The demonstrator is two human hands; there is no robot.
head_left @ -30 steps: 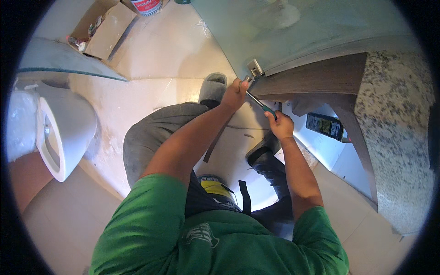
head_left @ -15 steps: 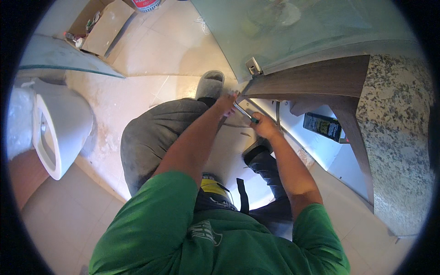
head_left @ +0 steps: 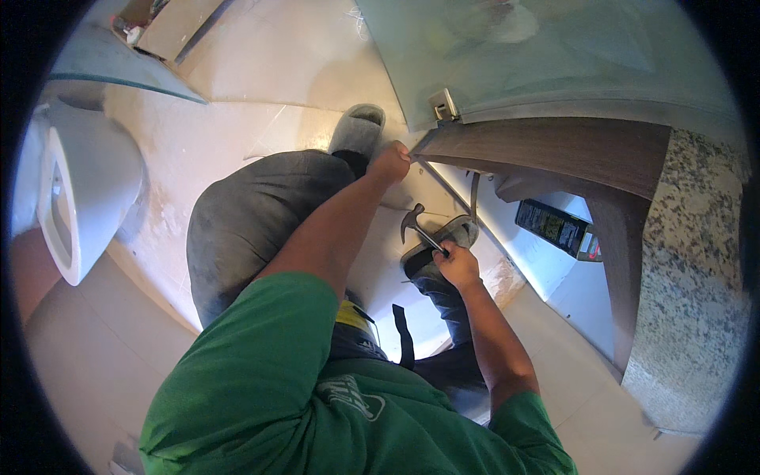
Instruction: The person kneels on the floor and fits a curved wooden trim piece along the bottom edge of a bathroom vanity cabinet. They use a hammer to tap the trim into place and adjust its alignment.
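Note:
A claw hammer [head_left: 427,238] with a dark metal head is in my right hand [head_left: 457,267], closed round its handle. The hammer's head hangs over the floor near my right slipper [head_left: 459,234], apart from the wood. Farther away, my left hand [head_left: 392,163] is closed at the near-left end of a dark brown wooden panel [head_left: 546,150]. Its fingertips press together beside the panel's corner; what they hold, if anything, is hidden. Just above that corner, a metal clamp [head_left: 443,105] grips the lower edge of a glass panel [head_left: 546,59].
A dark printed box [head_left: 558,228] stands inside the open cabinet, under a speckled stone slab [head_left: 689,293]. At the left are a white toilet [head_left: 87,186] and a glass sheet [head_left: 119,59]. A cardboard box [head_left: 178,28] sits at the far left; my left slipper [head_left: 358,131] is on the tiles.
The hammer has come back toward me in my right hand, away from my left hand, and its head now shows. My left hand stays by the panel's end. The whole view has shifted slightly.

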